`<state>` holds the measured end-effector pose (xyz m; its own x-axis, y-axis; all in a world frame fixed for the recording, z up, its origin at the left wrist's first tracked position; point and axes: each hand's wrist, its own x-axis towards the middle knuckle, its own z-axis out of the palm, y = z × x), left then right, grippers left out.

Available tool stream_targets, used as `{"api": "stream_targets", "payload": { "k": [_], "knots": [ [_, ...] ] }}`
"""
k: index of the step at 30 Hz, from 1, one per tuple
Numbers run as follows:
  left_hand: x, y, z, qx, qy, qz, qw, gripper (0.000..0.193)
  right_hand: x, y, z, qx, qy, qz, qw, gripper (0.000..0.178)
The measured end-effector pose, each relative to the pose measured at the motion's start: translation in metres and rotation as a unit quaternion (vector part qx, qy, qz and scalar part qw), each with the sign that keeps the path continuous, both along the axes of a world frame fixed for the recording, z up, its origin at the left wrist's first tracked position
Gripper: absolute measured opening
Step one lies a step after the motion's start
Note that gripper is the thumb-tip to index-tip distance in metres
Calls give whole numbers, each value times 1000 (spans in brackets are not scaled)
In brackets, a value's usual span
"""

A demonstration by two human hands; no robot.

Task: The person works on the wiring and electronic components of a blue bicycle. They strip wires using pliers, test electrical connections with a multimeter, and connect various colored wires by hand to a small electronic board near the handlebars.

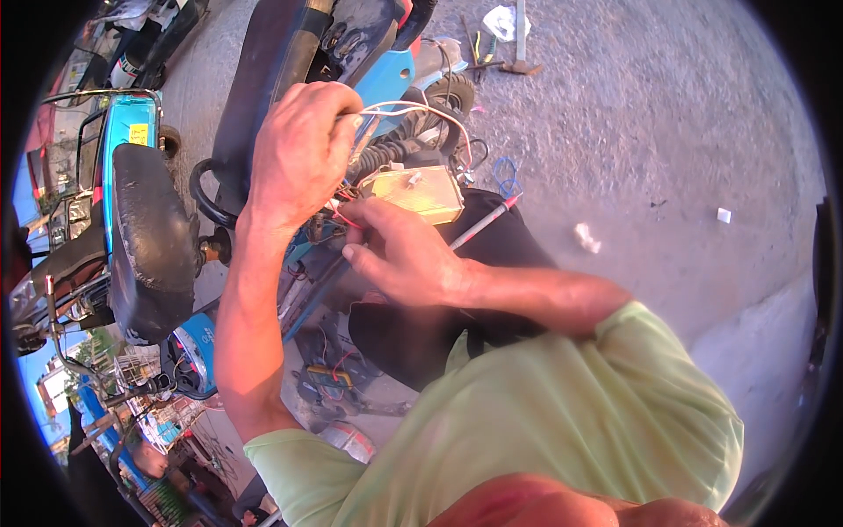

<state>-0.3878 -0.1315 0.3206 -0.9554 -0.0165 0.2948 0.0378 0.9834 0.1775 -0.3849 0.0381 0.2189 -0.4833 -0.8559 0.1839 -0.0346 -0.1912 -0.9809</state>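
A yellowish box [420, 193] with wires at its left end rests by the open side of a motorbike, close to my knee. My left hand [303, 145] is above and left of it, fingers curled closed at the end of pale wires [404, 106] that loop out to the right. Just below the box's left end, my right hand [404, 249] has its fingers bent in among thin wires, a red wire [342, 215] at their tips. Those fingertips are partly hidden, so their exact grip is unclear. A red-and-white pen-like stick [486, 221] lies across my dark trousers.
The motorbike's black seat [255, 97] and blue panel [386, 77] stand beyond my hands. A hammer [522, 53] and pliers [477, 51] lie on the ground at the top. Parked vehicles, one with a black seat [154, 246], crowd the left. A yellow meter-like device [329, 376] sits below.
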Motion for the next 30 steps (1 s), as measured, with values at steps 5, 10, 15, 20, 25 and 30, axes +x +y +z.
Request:
{"api": "stream_targets", "payload": {
  "k": [5, 10, 15, 20, 25, 30],
  "knots": [
    [12, -4, 3, 244, -6, 121, 962, 13, 1, 1, 5, 17, -48, 21, 998, 42],
    [16, -11, 3, 330, 46, 151, 931, 23, 1, 1, 3, -3, -37, 7, 999, 42],
    [23, -2, 19, 378, 69, 143, 912, 17, 0, 1, 3, 13, -76, 27, 997, 41],
    [50, -1, 23, 413, 51, 92, 905, 17, -1, 0, 0, 18, -101, 27, 994, 41],
    [72, -4, 24, 440, 102, 31, 892, 10, 4, -3, -4, 10, -72, 34, 997, 42],
    [93, -9, 30, 450, 165, 34, 877, 17, 8, -4, -10, -15, -140, 31, 990, 40]
  ]
}}
